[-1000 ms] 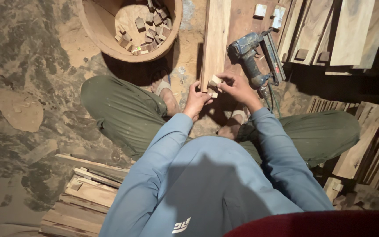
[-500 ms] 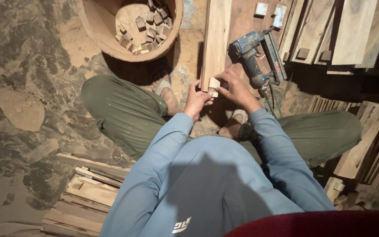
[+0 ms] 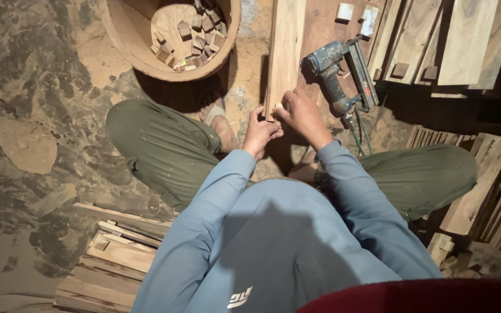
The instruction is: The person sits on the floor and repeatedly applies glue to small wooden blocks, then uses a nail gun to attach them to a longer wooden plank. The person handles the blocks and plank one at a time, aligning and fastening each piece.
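A long pale wooden plank lies on the floor, running away from me between my knees. My left hand grips its near end from the left. My right hand presses a small wooden block against that same end from the right. Just right of my right hand a blue nail gun rests on the floor, with nobody holding it.
A round wooden tub with several small wood blocks stands at the far left. Planks are stacked at the top right and right. More slats lie by my left hip. The nail gun's hose trails toward my right leg.
Both hands have stayed at the plank's near end, shifting only slightly on the small block. The nail gun has not moved.
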Demonstrator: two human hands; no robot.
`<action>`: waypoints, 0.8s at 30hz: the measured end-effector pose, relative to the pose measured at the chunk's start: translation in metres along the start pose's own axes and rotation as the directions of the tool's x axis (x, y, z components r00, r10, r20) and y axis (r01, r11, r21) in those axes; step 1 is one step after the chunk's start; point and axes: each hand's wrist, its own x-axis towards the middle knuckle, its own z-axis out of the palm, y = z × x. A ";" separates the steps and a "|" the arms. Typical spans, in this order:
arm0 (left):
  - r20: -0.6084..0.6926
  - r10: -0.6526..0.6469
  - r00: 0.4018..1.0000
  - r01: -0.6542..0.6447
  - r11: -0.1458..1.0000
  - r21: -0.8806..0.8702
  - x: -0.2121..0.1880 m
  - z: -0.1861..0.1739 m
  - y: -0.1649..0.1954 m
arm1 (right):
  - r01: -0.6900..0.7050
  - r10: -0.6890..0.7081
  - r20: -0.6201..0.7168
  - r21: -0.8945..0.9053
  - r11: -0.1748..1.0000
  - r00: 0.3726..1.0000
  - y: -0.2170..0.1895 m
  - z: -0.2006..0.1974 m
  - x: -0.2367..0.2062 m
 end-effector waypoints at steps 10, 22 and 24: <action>-0.002 0.011 1.000 -0.011 1.000 -0.024 -0.001 0.001 0.001 | 0.088 -0.103 0.095 0.147 0.985 0.990 0.014 -0.007 0.014; -0.127 -0.021 0.992 0.023 1.000 0.019 0.005 0.010 0.013 | 0.162 -0.172 0.115 0.091 0.983 0.978 0.008 -0.017 0.021; -0.128 -0.017 0.992 0.022 0.999 0.038 0.005 0.010 0.015 | 0.151 -0.164 0.127 0.109 0.983 0.978 0.011 -0.016 0.023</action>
